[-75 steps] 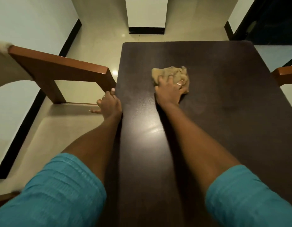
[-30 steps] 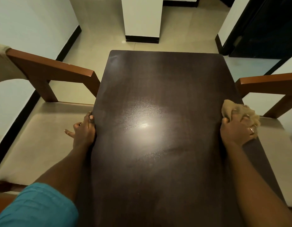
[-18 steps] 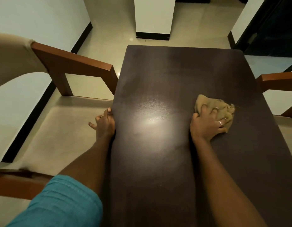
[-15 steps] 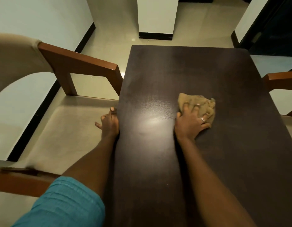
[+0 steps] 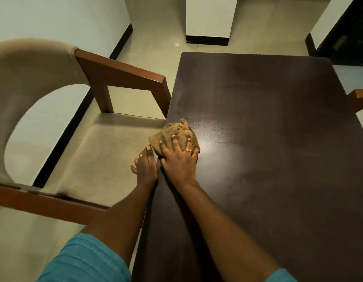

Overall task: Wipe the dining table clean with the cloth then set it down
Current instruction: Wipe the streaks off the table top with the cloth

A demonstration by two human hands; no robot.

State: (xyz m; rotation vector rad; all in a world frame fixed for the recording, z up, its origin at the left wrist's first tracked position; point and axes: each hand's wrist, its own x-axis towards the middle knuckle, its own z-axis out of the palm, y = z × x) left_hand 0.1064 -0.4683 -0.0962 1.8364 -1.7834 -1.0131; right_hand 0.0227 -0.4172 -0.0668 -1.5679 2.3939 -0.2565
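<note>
Head view only. Presently, a crumpled tan cloth [image 5: 175, 137], coarse and loosely woven with a frayed thread at its far corner, is seen lying on the dark dining table [image 5: 268, 139], right at the table's left edge. It is pressed flat under the right hand [image 5: 179, 159]; the fingers [image 5: 174, 142] are spread across the fabric, palm down, and a ring is worn on one of them. Most of the cloth extends beyond the fingertips, bunched into a rounded, wrinkled lump.

The tabletop is rectangular, very dark brown, with a fine speckled sheen and a soft patch of reflected light just to the right of the spread fingers.

The left hand [image 5: 145, 166] is set against the table's left edge, just beside the right hand. Its fingers are held close together along the edge, the thumb stuck out to the left; one fingertip nearly meets the cloth's near corner, though contact cannot be confirmed. A ring is noted on this hand also.

To the left of both hands, a chair [image 5: 99, 159] is recorded: smooth reddish-brown wooden arms, square in section, and beige upholstery on the seat and curved back. Teal ribbed sleeves [image 5: 85, 261] are visible at the upper arms.
</note>
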